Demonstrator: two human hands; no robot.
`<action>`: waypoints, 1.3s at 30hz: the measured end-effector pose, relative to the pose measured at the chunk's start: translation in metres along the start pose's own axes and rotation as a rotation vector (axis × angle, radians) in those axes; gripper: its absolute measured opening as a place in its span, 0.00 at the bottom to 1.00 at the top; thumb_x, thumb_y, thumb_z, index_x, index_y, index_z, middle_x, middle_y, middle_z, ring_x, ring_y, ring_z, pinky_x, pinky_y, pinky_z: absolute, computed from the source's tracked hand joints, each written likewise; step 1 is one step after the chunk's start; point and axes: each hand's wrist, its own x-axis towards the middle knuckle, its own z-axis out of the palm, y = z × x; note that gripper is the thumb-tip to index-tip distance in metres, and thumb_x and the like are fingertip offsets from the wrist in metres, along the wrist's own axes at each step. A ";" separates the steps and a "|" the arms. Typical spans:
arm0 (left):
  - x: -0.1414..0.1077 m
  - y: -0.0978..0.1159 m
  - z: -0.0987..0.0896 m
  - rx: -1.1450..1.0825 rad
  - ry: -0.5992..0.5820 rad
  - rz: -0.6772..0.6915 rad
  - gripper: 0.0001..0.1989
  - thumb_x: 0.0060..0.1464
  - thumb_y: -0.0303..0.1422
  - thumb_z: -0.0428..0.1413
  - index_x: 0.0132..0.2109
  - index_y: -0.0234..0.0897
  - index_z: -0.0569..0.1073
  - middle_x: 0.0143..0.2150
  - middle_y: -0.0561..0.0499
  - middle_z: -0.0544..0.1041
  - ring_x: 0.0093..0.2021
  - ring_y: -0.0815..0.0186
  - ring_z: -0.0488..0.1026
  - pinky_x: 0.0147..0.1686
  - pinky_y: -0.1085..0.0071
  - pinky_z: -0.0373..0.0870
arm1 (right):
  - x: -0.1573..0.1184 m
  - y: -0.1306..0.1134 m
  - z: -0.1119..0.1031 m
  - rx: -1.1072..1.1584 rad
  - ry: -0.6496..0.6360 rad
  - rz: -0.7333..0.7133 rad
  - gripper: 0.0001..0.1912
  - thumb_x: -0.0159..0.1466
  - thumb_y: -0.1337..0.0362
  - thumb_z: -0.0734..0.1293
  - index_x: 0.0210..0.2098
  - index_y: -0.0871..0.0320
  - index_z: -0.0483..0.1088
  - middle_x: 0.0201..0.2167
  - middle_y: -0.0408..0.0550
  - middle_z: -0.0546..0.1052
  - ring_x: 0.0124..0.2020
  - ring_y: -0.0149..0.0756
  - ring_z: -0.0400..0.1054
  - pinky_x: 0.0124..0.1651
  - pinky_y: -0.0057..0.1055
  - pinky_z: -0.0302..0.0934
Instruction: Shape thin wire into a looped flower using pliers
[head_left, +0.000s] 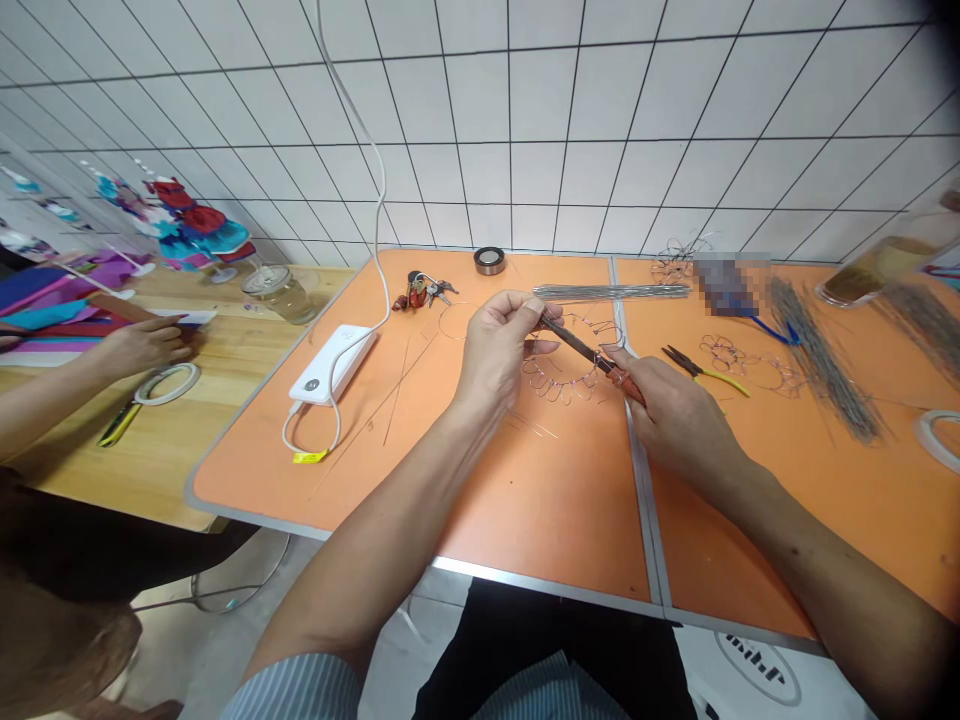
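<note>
My right hand (671, 410) is shut around the red handles of a pair of long-nosed pliers (581, 350), whose dark jaws reach up and left toward my left hand (496, 345). The fingers of my left hand pinch the edge of a looped wire ring (559, 385), which hangs between my hands just above the orange tabletop (540, 500). The pliers' tips sit close to my left fingertips. Part of the ring is hidden behind my fingers and the pliers.
A bundle of straight wires (611, 292) lies beyond my hands. To the right are yellow-handled pliers (705, 370), looped wire pieces (742, 362) and a grey wire bundle (821, 360). To the left are a white power bank (334, 362) and keys (421, 290). A co-worker's hand (142, 345) rests on the wooden table (225, 480).
</note>
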 end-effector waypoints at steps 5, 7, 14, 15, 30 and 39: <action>0.001 -0.001 -0.001 0.001 -0.007 0.019 0.10 0.61 0.37 0.65 0.37 0.39 0.74 0.44 0.46 0.87 0.47 0.62 0.85 0.32 0.77 0.75 | 0.000 -0.001 0.001 0.037 0.012 0.010 0.25 0.77 0.63 0.61 0.70 0.54 0.71 0.51 0.54 0.84 0.51 0.49 0.80 0.46 0.42 0.73; 0.001 -0.001 -0.001 0.002 -0.007 0.024 0.10 0.61 0.37 0.65 0.37 0.39 0.74 0.45 0.45 0.87 0.47 0.63 0.85 0.32 0.77 0.75 | 0.000 -0.001 0.001 0.059 0.007 0.013 0.25 0.76 0.64 0.61 0.70 0.53 0.71 0.52 0.54 0.84 0.52 0.49 0.80 0.47 0.42 0.74; 0.000 -0.002 -0.001 -0.013 0.014 0.017 0.12 0.60 0.38 0.67 0.37 0.39 0.73 0.44 0.46 0.86 0.47 0.62 0.84 0.34 0.76 0.76 | -0.001 -0.002 0.000 0.087 -0.031 0.045 0.25 0.76 0.65 0.60 0.70 0.55 0.71 0.51 0.55 0.84 0.52 0.50 0.80 0.47 0.42 0.74; 0.000 -0.003 -0.001 -0.014 0.015 0.015 0.12 0.60 0.38 0.68 0.37 0.39 0.73 0.44 0.46 0.86 0.47 0.62 0.84 0.34 0.75 0.76 | -0.001 -0.002 0.001 0.091 -0.037 0.046 0.25 0.76 0.65 0.60 0.70 0.55 0.71 0.50 0.55 0.84 0.51 0.49 0.80 0.47 0.42 0.74; 0.001 -0.004 -0.001 -0.011 0.027 0.012 0.11 0.60 0.36 0.67 0.36 0.38 0.74 0.42 0.46 0.86 0.44 0.63 0.84 0.32 0.76 0.75 | 0.000 -0.005 -0.003 0.173 -0.050 0.041 0.24 0.76 0.64 0.62 0.68 0.56 0.73 0.48 0.55 0.85 0.50 0.49 0.81 0.49 0.42 0.74; 0.000 -0.003 -0.001 -0.020 0.017 0.018 0.09 0.60 0.35 0.66 0.35 0.38 0.74 0.41 0.46 0.86 0.43 0.63 0.84 0.31 0.76 0.74 | -0.001 -0.007 -0.005 0.220 -0.068 0.052 0.25 0.75 0.66 0.62 0.69 0.60 0.72 0.51 0.57 0.84 0.53 0.49 0.80 0.55 0.44 0.75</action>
